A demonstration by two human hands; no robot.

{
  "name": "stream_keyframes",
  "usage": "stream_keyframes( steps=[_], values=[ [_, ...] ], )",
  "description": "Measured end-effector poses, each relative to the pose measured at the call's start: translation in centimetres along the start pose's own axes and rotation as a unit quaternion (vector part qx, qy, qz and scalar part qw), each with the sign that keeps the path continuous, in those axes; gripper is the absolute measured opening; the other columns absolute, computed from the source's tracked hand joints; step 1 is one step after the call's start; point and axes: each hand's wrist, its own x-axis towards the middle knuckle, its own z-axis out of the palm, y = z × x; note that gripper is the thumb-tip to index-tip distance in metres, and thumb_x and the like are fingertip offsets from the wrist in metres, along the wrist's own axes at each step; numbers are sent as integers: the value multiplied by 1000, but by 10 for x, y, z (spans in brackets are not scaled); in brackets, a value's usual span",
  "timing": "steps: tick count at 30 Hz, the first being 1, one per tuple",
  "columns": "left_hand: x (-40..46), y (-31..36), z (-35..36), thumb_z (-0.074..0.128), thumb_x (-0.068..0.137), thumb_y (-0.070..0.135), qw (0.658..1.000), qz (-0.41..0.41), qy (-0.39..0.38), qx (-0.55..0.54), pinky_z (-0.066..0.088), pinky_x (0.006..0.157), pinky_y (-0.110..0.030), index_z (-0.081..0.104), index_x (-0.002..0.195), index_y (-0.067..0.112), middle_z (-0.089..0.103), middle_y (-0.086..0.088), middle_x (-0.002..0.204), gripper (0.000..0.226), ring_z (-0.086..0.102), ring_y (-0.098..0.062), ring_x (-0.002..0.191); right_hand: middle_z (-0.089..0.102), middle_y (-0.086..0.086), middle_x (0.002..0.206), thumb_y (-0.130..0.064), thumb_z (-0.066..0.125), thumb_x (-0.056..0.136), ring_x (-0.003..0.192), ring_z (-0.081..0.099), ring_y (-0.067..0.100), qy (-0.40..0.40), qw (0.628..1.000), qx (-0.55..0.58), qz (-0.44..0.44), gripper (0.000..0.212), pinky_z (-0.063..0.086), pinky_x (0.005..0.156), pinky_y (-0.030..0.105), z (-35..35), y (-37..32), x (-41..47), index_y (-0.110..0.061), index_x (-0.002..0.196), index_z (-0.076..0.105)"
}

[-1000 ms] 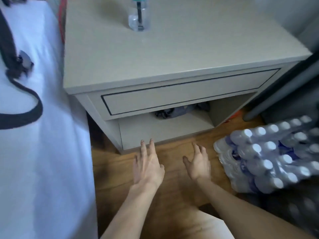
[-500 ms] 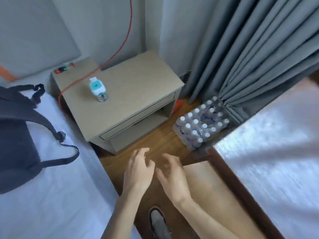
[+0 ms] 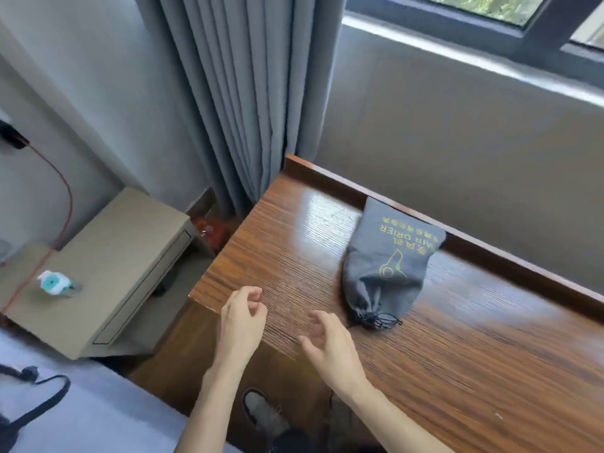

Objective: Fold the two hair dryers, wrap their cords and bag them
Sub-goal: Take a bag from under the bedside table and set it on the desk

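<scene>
Bag (image 3: 387, 269) cinched, on desk (image 3: 457, 338) | beyond right hand (image 3: 330, 346) | both grips loose, empty | left hand (image 3: 240, 318)

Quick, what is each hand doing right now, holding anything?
Left hand: open, fingers loosely curled, holding nothing.
Right hand: open, holding nothing.

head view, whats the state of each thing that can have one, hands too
grey drawstring bag: lying on the wooden desk, mouth cinched shut, bulging as if filled
left hand: loosely curled, holds nothing
right hand: loosely curled, holds nothing
nightstand drawer: closed
curtain: gathered to the side
small bottle: standing on the nightstand, capped
</scene>
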Motion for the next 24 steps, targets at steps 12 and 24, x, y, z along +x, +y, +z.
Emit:
stream_keyframes(
  steps=[12, 24],
  values=[
    [-4, 90, 148, 66, 82, 11, 987, -40, -153, 17, 50, 91, -35, 57, 111, 8, 68, -12, 108, 31, 64, -28, 102, 57, -3, 112, -31, 66, 87, 91, 56, 9, 74, 977, 25, 200, 40, 42, 86, 23, -123, 126, -35, -22, 124, 55],
    [26, 102, 158, 79, 71, 43, 984, 36, -124, 120, 40, 89, -33, 41, 120, 13, 51, -6, 125, 69, 51, -27, 119, 51, -1, 120, -46, 65, 83, 101, 61, 20, 71, 973, 0, 219, 55, 48, 88, 36, -140, 140, 24, -22, 130, 48]
  ],
)
